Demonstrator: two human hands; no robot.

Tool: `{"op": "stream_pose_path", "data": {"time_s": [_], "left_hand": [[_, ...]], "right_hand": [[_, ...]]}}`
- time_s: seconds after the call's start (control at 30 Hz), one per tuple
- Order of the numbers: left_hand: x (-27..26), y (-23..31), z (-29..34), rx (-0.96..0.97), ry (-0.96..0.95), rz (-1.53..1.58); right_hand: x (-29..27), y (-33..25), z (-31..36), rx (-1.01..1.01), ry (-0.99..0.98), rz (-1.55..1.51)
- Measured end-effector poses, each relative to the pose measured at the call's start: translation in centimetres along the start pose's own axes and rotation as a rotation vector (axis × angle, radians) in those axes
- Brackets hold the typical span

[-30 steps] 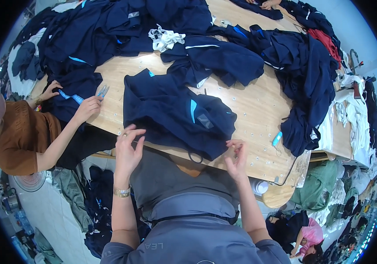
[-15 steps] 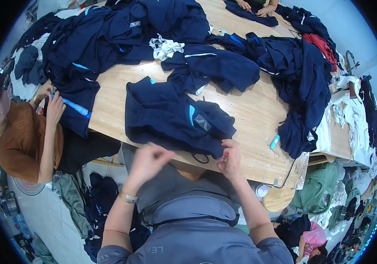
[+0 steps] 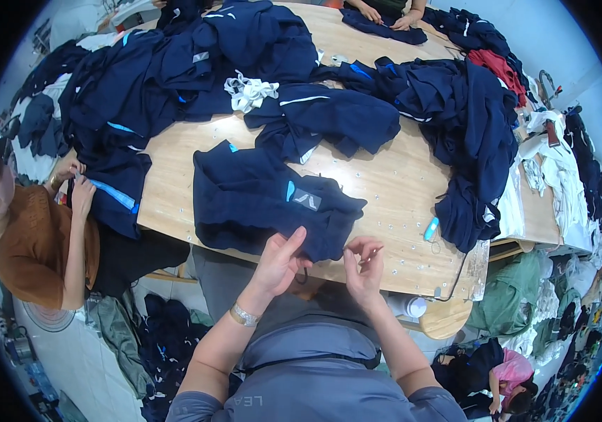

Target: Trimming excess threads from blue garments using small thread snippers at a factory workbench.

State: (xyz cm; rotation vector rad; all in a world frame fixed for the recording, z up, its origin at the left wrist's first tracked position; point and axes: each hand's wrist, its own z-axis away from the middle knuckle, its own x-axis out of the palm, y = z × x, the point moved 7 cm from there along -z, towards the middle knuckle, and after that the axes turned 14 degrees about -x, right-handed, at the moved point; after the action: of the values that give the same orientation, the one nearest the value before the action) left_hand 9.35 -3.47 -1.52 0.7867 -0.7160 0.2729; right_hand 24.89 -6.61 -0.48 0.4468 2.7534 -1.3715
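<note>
A dark navy garment (image 3: 245, 200) lies bunched on the wooden table in front of me, with a light-blue strip and a grey patch (image 3: 306, 200) on it. My left hand (image 3: 278, 264) is at its near edge, thumb stretched up and apart from the fingers; a dark cord loop (image 3: 302, 277) hangs beside the fingertips. Close to the garment's near right corner, my right hand (image 3: 364, 271) is closed around a small thin tool (image 3: 373, 256), its tip poking out past the fingers. Its exact kind is too small to make out.
Navy garments (image 3: 449, 105) are heaped along the table's far and right sides. White straps (image 3: 250, 91) lie on one pile. A turquoise tool (image 3: 431, 228) rests at right. A co-worker (image 3: 44, 239) handles cloth at left; another person's hands (image 3: 385, 17) work at the far edge.
My left hand has moved right and forward to the garment's near edge. My right hand has turned, showing the small tool's tip. The garments sit slightly shifted left in the view.
</note>
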Motion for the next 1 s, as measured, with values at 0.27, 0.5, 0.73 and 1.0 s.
{"op": "stream_pose_path", "data": {"time_s": [0.27, 0.5, 0.73, 1.0], "left_hand": [[0.0, -0.1, 0.3, 0.062, -0.121, -0.090], [1.9, 0.4, 0.6, -0.008, -0.067, 0.135], [1.0, 0.5, 0.0, 0.151, 0.045, 0.120], [1.0, 0.7, 0.2, 0.200, 0.077, 0.124]], "right_hand": [[2.8, -3.6, -5.1, -0.115, -0.135, 0.051], [0.4, -0.3, -3.4, 0.225, 0.209, -0.339], [0.4, -1.2, -3.3, 0.185, -0.285, 0.169], [1.3, -2.1, -3.7, 0.044, -0.430, 0.377]]}}
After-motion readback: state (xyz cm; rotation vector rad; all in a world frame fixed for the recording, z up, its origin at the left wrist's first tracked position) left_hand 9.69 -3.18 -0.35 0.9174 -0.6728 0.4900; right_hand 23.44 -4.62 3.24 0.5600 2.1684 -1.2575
